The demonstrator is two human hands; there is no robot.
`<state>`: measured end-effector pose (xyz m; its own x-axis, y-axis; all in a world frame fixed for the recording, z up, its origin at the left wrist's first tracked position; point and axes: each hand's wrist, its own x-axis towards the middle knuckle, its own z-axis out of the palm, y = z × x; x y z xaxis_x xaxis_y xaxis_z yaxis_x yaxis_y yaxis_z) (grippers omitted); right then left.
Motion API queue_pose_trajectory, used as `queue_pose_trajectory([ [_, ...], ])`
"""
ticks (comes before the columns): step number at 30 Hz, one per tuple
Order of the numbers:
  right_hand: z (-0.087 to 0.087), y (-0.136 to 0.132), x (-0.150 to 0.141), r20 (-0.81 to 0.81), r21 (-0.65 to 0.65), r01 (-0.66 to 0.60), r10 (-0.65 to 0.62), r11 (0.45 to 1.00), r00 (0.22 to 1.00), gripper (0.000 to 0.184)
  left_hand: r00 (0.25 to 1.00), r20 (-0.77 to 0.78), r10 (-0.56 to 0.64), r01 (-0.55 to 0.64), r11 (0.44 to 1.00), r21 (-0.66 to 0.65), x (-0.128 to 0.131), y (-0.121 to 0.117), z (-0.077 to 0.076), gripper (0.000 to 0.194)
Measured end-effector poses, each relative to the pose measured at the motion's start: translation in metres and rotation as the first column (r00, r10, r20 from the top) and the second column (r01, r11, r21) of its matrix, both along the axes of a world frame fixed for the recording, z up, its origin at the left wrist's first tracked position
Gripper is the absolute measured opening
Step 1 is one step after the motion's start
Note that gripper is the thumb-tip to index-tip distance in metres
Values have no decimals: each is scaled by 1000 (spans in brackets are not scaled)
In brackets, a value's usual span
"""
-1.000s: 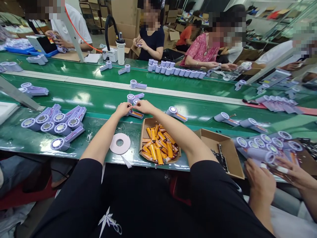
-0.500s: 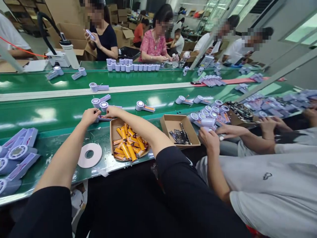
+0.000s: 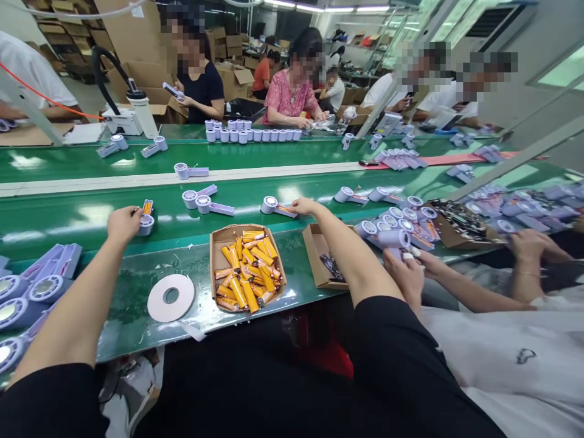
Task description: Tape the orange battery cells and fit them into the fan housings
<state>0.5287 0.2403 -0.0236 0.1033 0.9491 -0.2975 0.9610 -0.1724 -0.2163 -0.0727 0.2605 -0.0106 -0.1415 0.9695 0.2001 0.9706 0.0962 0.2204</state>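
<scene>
My left hand (image 3: 124, 225) is closed at the left on a purple handheld fan (image 3: 146, 225), whose round head points toward me. An orange battery (image 3: 148, 207) shows in its handle. Further right, my right hand (image 3: 305, 207) pinches the handle end of another purple fan body (image 3: 270, 205), which lies on the green belt with orange in its handle. Between my hands lie two fan bodies (image 3: 203, 204) without visible batteries. Nearer to me stands a cardboard box (image 3: 212, 267) of orange batteries (image 3: 246, 267), beside a roll of white tape (image 3: 157, 298).
Several fan bodies (image 3: 43, 289) are heaped at the left edge. A second cardboard box (image 3: 314, 258) with dark small parts stands under my right forearm. Close on the right, a co-worker's hands (image 3: 406, 274) hold a fan. Other people work across the green belt (image 3: 82, 210).
My hands were together over one fan and are now far apart. The left moved left with a fan; the right moved right to another fan's handle. The view shifted slightly.
</scene>
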Motion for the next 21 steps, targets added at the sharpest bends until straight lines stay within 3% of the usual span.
queue_pose_trajectory([
  [3, -16, 7, 9, -30, -44, 8, -9, 999, 999, 37, 1000, -21, 7, -7, 999, 37, 7, 3, -9, 42],
  [6, -22, 11, 16, -33, -56, 20, -22, 998, 999, 36, 981, -45, -187, 191, 976, 100, 37, 8, -20, 48],
  [8, -20, 9, 18, -21, -48, 33, -34, 998, 999, 37, 902, -88, -422, 429, 899, 85, 71, 13, -26, 54],
  [10, -12, 5, 17, 0, -21, 48, -48, 999, 999, 39, 782, -137, -608, 615, 788, 10, 110, 20, -33, 62],
  [12, -1, -1, 10, 16, 41, 49, -50, 998, 999, 38, 697, -179, -694, 694, 716, -74, 147, 27, -38, 69],
  [14, 11, -12, -1, 7, 149, 18, -19, 989, 1000, 27, 663, -216, -716, 710, 694, -120, 174, 33, -42, 66],
  [17, 21, -48, -24, -52, 326, -67, 89, 943, 995, 28, 663, -254, -704, 701, 703, -118, 194, 42, -43, 46],
  [20, 17, -114, -55, -155, 454, -183, 279, 872, 948, 23, 702, -273, -658, 659, 745, -99, 195, 52, -38, 42],
  [21, 13, -140, -66, -226, 548, -239, 416, 802, 881, 19, 721, -278, -634, 635, 766, -99, 194, 56, -34, 43],
])
